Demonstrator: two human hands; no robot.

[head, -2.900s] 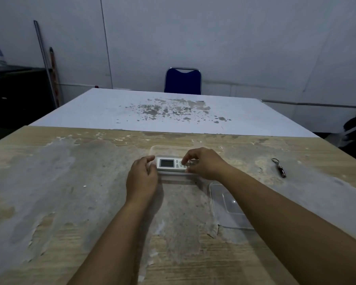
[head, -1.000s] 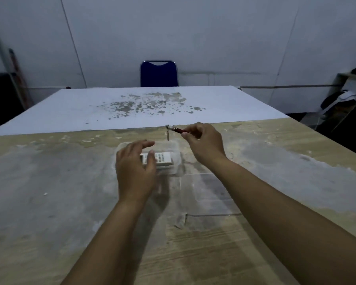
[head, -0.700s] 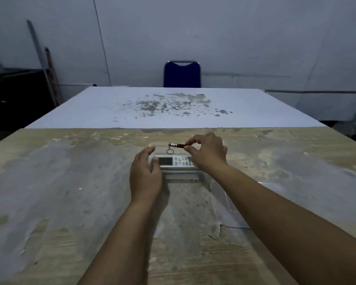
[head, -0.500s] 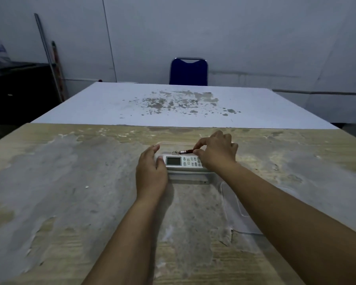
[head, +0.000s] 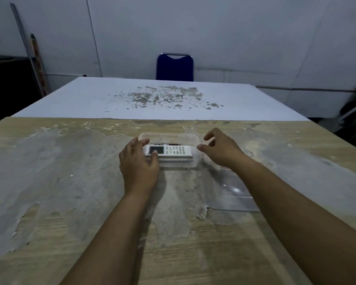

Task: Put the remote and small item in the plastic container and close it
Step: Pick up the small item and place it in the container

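A clear plastic container [head: 190,138] sits on the worn wooden table. The white remote [head: 174,151] lies inside it, screen to the left. Behind the remote, a small dark item with a key ring [head: 169,144] rests in the container, mostly hidden. My left hand [head: 138,164] rests against the container's left end, thumb touching the remote's screen end. My right hand [head: 220,150] hovers just right of the container, fingers apart and empty. The clear lid [head: 232,192] lies flat on the table, partly under my right forearm.
The wooden table [head: 70,192] has patchy grey, peeling areas. A white table [head: 152,97] abuts its far edge, with a blue chair [head: 174,66] behind it. Poles [head: 32,56] lean on the left wall. Dark objects [head: 353,114] sit at the far right.
My right hand carried the small item to the container, set it down behind the remote, let go and drew back to the right. My left hand stayed at the container's left end.
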